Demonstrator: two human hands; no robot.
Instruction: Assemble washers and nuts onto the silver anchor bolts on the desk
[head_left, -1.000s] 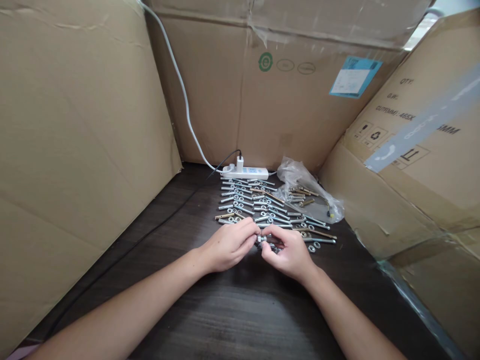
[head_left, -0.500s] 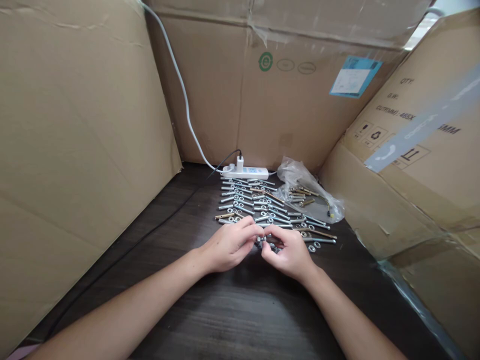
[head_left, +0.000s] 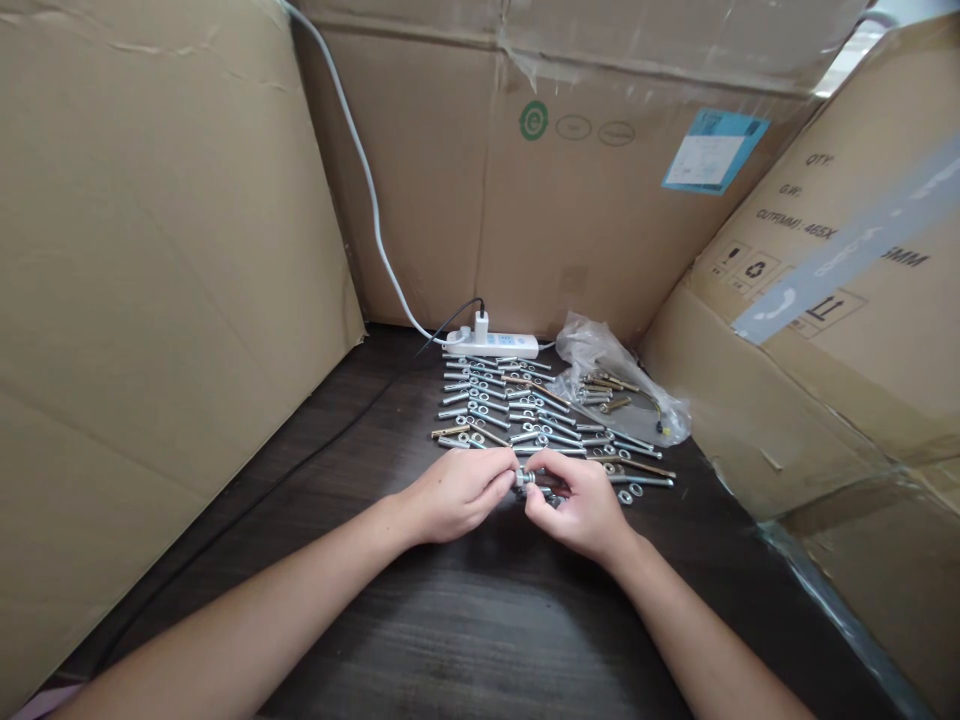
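Between my two hands is a small silvery bolt (head_left: pixel 523 478) with what looks like a nut and washers on it. My right hand (head_left: pixel 581 505) pinches it between thumb and forefinger from the right. Closed fingertips of my left hand (head_left: pixel 461 492) meet its left end. Much of the bolt is hidden by the fingers. Just beyond the hands, rows of metal bolts and sleeves (head_left: pixel 547 451) lie on the table, silvery and brassy, with loose washers (head_left: pixel 625 497) among them. More small metal pieces sit partly hidden under my right hand.
A white power strip (head_left: pixel 491 346) with a plugged-in adapter stands behind the rows. To its right lies a clear plastic bag (head_left: pixel 600 350) with brassy bolts. A black cable (head_left: pixel 300 464) crosses the dark table (head_left: pixel 420 640). Cardboard boxes (head_left: pixel 180 250) wall in the left, back and right.
My left fingers have drawn slightly left and down, closing together at the bolt's left end, so more of the nut shows. My right hand keeps its pinch almost unmoved.
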